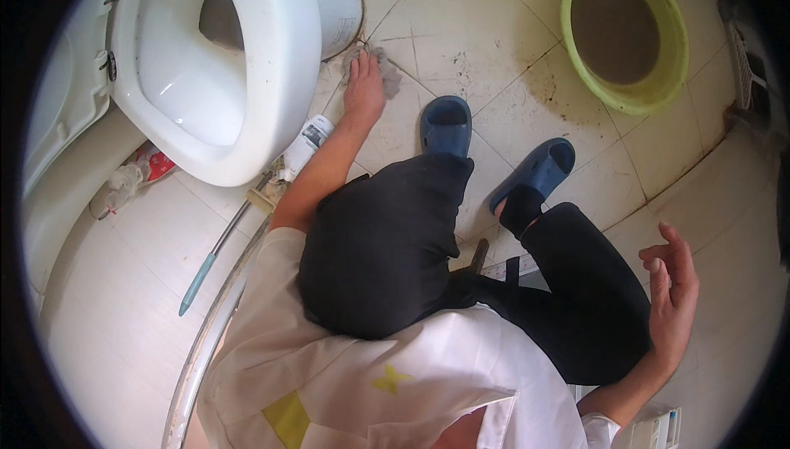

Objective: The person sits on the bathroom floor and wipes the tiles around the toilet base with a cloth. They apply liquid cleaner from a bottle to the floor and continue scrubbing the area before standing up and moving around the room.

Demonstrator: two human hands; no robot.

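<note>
My left hand [365,92] lies on a crumpled grey cloth [390,78] on the tiled floor, beside the base of the white toilet [278,72]. Its fingers press the cloth near the foot of the pedestal; whether they grip it is hard to tell. My right hand [674,282] is raised at the right by my knee, fingers loosely curled and apart, holding nothing. Dark smudges mark the tiles [457,72] between the cloth and a yellow-green basin [571,60] of murky brown water.
A white container with a label [307,143] and a brush with a blue handle [197,283] lie by my left arm. A red and clear plastic bag [145,168] is behind the toilet. My blue slippers [445,128] stand on the tiles. A wall edge runs along the right.
</note>
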